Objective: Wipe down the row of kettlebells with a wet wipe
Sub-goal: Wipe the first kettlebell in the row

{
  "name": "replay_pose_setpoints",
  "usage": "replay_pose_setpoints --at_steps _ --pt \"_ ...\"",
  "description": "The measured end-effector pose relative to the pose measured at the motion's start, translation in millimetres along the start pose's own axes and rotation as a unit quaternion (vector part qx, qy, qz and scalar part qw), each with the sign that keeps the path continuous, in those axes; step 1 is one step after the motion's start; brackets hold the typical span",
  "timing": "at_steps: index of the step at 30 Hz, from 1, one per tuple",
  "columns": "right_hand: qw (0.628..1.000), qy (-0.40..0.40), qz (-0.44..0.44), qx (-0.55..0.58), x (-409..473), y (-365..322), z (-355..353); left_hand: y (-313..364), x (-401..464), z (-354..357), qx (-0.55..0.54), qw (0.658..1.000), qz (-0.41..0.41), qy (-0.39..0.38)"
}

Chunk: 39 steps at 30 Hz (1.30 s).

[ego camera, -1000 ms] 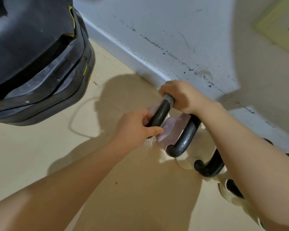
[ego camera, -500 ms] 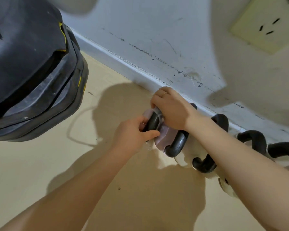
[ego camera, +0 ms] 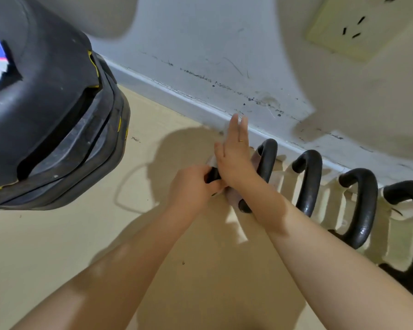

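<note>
Left hand (ego camera: pixel 193 186) grips the pink kettlebell's handle (ego camera: pixel 268 160) (wipe barely visible); right hand (ego camera: pixel 234 158), fingers wide, should steady it.

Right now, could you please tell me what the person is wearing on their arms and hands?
Both forearms are bare, with no sleeves in view. The right hand has a thin gold ring on one finger. The left hand shows no ring, glove or watch.

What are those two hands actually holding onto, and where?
The left hand grips the near end of the pink kettlebell's dark handle. The right hand is flat with straight fingers, holding nothing. The wipe cannot be made out for certain.
</note>
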State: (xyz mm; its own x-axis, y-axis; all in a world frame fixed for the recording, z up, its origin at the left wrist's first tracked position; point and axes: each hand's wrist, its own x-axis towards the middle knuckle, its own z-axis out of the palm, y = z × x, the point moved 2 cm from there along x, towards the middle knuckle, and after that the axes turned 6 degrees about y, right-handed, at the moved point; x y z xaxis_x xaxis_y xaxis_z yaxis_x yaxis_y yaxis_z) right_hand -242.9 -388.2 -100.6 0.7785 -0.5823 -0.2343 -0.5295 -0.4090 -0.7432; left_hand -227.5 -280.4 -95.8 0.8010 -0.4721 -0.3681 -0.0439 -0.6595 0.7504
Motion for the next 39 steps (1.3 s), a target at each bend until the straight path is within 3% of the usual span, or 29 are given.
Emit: replay_pose_setpoints --at_steps 2,4,7,9,12,16,22,25,27,30,35,39 --pt "0.987 0.025 0.107 0.118 9 0 4 1 0 0 -0.004 1.000 0.014 -0.005" --pt "0.949 0.048 0.211 0.230 7 -1 10 3 -1 -3 0.007 0.999 0.027 -0.024" --pt "0.951 0.069 0.220 0.206 -13 3 21 -2 -1 -13 0.027 0.993 0.044 -0.107" --pt "0.929 0.049 0.243 0.273 -17 0 14 -8 -2 -20 -0.033 0.983 0.039 -0.175" --pt "0.916 0.021 0.254 0.311 -8 -10 -2 -15 1 -22 -0.090 0.979 0.037 -0.179" --pt "0.929 0.074 0.203 0.301 -30 -6 15 -22 6 -15 -0.087 0.990 -0.001 -0.111" --pt "0.951 -0.012 0.102 0.291 -53 20 38 -27 9 -18 -0.066 0.997 -0.014 -0.033" --pt "0.923 0.021 0.127 0.362 -47 19 35 -29 10 -19 -0.047 0.998 0.003 -0.046" --pt "0.900 0.101 0.135 0.403 -52 22 46 -30 11 -20 -0.045 0.998 0.009 -0.048" --pt "0.929 0.194 0.081 0.304 -77 24 73 -31 10 -23 -0.024 0.998 0.020 -0.050" --pt "0.949 0.171 0.048 0.261 -82 29 77 -37 -7 -15 0.030 0.992 0.089 -0.080" --pt "0.948 0.160 0.051 0.272 -85 20 82 -38 -6 -16 -0.057 0.994 0.030 -0.084"
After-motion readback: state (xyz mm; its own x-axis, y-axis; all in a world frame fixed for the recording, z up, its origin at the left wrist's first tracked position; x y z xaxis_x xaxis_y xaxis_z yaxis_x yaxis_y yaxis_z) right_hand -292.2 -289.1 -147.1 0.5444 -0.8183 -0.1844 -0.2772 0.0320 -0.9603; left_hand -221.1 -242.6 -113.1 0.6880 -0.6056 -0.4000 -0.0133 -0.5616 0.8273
